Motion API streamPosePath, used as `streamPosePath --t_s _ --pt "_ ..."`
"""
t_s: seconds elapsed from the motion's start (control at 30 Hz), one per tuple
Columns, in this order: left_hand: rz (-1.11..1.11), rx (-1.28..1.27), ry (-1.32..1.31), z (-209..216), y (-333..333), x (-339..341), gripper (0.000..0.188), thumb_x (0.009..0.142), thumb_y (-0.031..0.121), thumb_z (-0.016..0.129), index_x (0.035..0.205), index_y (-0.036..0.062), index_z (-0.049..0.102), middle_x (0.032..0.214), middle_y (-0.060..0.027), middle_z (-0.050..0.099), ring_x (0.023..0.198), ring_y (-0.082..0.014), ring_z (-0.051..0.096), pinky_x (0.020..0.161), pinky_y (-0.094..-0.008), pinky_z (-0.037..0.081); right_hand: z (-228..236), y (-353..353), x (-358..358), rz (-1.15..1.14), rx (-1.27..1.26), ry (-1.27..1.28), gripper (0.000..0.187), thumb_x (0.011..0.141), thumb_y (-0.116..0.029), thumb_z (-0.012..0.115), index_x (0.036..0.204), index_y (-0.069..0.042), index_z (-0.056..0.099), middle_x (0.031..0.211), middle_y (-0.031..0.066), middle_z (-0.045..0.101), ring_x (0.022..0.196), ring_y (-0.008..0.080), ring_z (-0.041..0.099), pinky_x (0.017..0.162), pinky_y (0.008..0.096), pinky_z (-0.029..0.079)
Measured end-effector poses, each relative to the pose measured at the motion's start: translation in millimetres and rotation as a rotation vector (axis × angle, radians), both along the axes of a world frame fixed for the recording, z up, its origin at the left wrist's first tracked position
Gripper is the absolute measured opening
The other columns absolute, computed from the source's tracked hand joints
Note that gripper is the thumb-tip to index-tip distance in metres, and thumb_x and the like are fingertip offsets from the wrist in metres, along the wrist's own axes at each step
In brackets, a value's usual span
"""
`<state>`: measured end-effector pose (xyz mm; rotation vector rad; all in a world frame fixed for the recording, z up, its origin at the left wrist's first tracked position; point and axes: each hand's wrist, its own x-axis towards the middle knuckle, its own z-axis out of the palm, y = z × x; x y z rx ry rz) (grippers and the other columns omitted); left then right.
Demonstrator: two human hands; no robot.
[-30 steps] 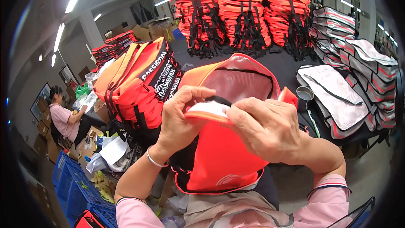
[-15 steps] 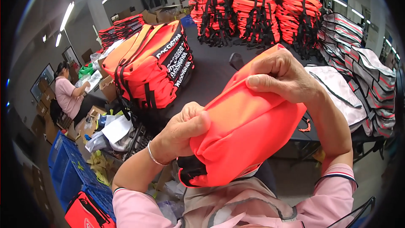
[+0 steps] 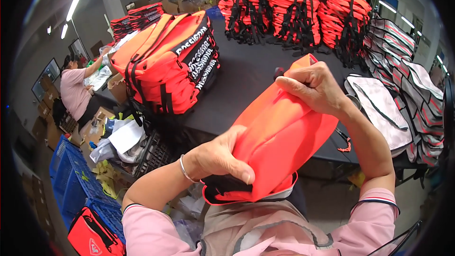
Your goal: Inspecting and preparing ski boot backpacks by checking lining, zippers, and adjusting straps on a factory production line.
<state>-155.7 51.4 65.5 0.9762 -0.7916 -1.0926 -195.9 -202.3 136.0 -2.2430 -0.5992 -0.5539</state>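
A bright orange-red fabric bag (image 3: 279, 132) is held up in front of my body, with a black patch at its near lower end. My left hand (image 3: 222, 156) grips its near left side, thumb lying on the fabric and fingers hidden behind. At the bag's far upper end, my right hand (image 3: 315, 87) has its fingers curled and pinched on the edge. To the left on the dark table sits a pile of folded orange-red bags (image 3: 161, 66) with black straps and white lettering.
Tall stacks of orange-red bags (image 3: 296, 9) line the table's (image 3: 251, 64) far side. Whitish-grey bags (image 3: 379, 109) are piled at right, near a small tool with orange cord (image 3: 345, 143). Blue crates (image 3: 78, 185) and a black basket (image 3: 154, 154) stand at left. A co-worker (image 3: 76, 87) sits beyond.
My left hand has shifted from pinching the bag's upper zip edge to holding its lower side. My right hand stays at the far end. The co-worker has raised an arm.
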Motion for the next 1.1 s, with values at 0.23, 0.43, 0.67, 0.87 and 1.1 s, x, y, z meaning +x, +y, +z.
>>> streamPosePath --t_s 0.23,0.43,0.67,0.87,1.1 --pt "-0.246 0.182 -0.534 16.9 2.9 31.0 0.068 0.052 0.016 0.099 0.106 -0.0043 0.064 0.091 -0.0032 0.071 0.082 -0.0074 0.064 0.074 -0.0255 0.055 -15.2 -7.1 5.8 -0.005 -0.246 -0.016 0.04 0.097 -0.03 0.064 0.073 0.002 0.065 0.056 0.0126 0.051 0.048 0.0172 0.046 0.05 0.0332 0.041" --pt "-0.127 -0.018 -0.257 20.1 54.0 76.5 0.049 0.076 0.036 0.083 0.1 -0.004 0.068 0.087 0.0041 0.066 0.081 -0.0046 0.057 0.078 -0.0228 0.049 -11.3 -35.7 11.0 -0.123 -0.173 0.333 0.049 0.098 -0.038 0.059 0.069 0.001 0.059 0.056 0.012 0.046 0.053 0.0169 0.041 0.055 0.0358 0.041" --pt "0.119 0.602 -1.044 120.0 -16.0 30.5 0.052 0.08 0.043 0.077 0.098 -0.0041 0.069 0.081 0.0008 0.066 0.076 -0.0054 0.058 0.068 -0.0278 0.049 -3.5 16.9 2.3 -0.127 -0.108 0.038 0.048 0.094 -0.033 0.066 0.063 0.002 0.055 0.053 0.0156 0.043 0.049 0.0252 0.038 0.051 0.0386 0.039" --pt "-0.052 0.487 -0.782 106.9 -15.5 32.1 0.032 0.078 0.015 0.083 0.101 -0.0037 0.07 0.084 -0.0007 0.07 0.077 -0.0062 0.06 0.071 -0.0263 0.052 0.0 4.4 3.4 0.061 -0.102 -0.029 0.037 0.094 -0.034 0.066 0.083 0.002 0.069 0.062 0.0159 0.057 0.055 0.0277 0.049 0.058 0.0379 0.046" --pt "-0.141 0.502 -0.801 104.6 15.5 56.0 0.035 0.078 0.016 0.085 0.102 -0.0052 0.07 0.087 -0.0014 0.072 0.078 -0.0066 0.062 0.071 -0.0256 0.052 -32.1 -41.0 7.7 0.149 0.245 0.329 0.042 0.101 -0.028 0.057 0.071 0.002 0.059 0.064 -0.0083 0.048 0.063 0.0016 0.042 0.056 0.0233 0.04"
